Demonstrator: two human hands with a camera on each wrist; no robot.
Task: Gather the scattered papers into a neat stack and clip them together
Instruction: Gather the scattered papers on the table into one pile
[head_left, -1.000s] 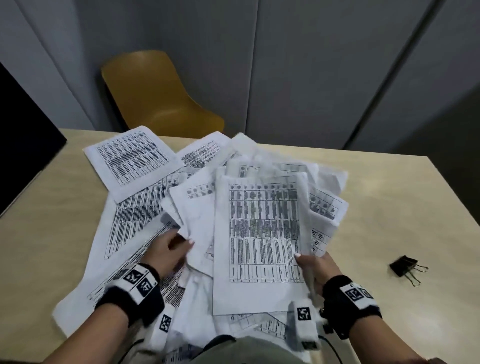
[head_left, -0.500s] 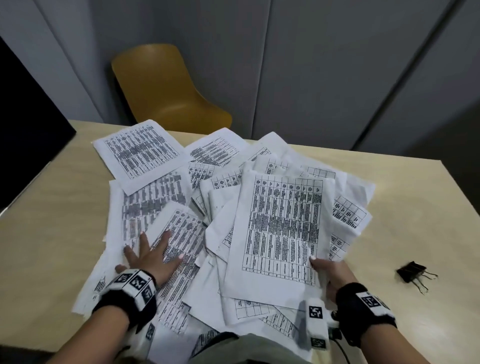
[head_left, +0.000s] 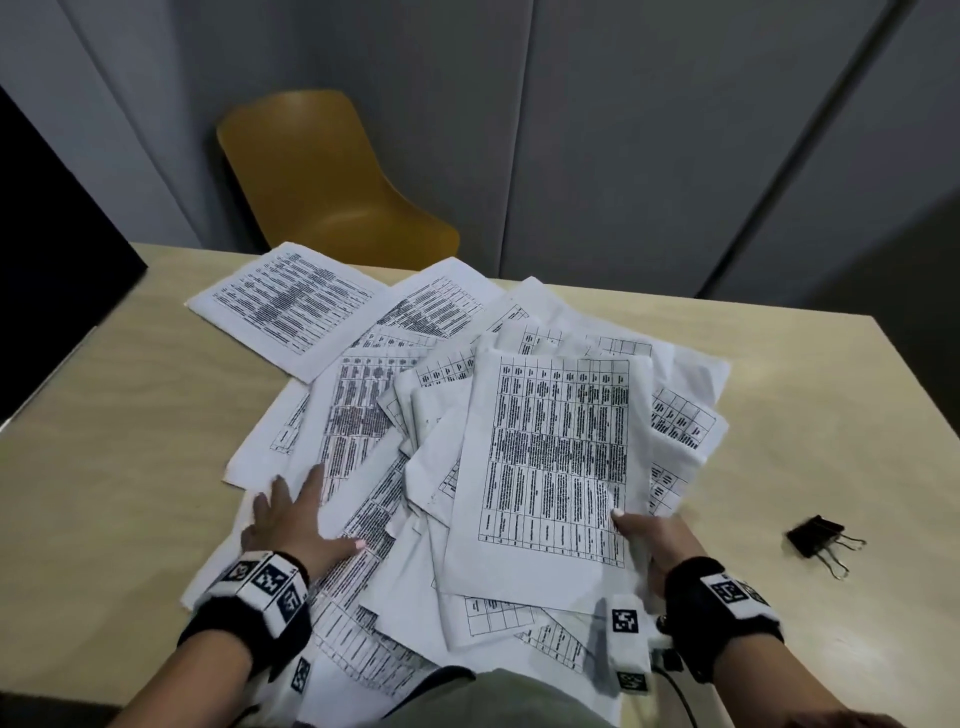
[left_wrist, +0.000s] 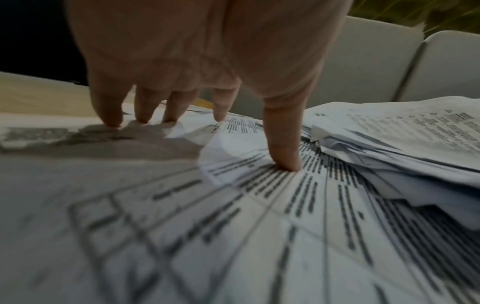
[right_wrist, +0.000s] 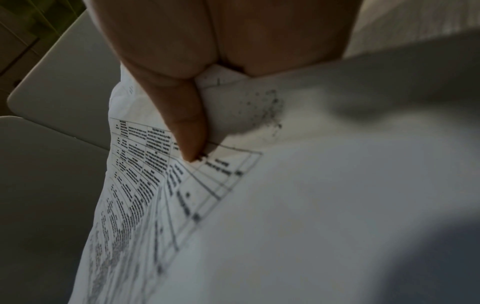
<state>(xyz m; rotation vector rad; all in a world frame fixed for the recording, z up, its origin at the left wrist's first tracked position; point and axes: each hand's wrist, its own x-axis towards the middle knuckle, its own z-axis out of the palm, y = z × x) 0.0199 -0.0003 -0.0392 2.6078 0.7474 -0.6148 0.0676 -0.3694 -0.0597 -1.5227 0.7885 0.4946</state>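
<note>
A loose heap of printed white papers (head_left: 363, 415) covers the middle of the wooden table (head_left: 104, 441). My left hand (head_left: 296, 514) lies flat with spread fingers (left_wrist: 283, 156) pressing a sheet at the heap's left front. My right hand (head_left: 644, 535) pinches a raised bundle of papers (head_left: 556, 457) at its lower right corner, thumb (right_wrist: 189, 131) on top of the printed sheet (right_wrist: 145, 185). A black binder clip (head_left: 815, 538) lies alone on the table to the right, a hand's width from my right wrist.
One sheet (head_left: 285, 306) lies apart at the far left of the heap. A yellow chair (head_left: 322, 182) stands behind the table's far edge. A dark panel (head_left: 47, 249) rises at the left. Grey wall panels fill the background.
My left hand left the centre of the heap and now lies flat on the left sheets. The bundle in my right hand has lowered and shifted right.
</note>
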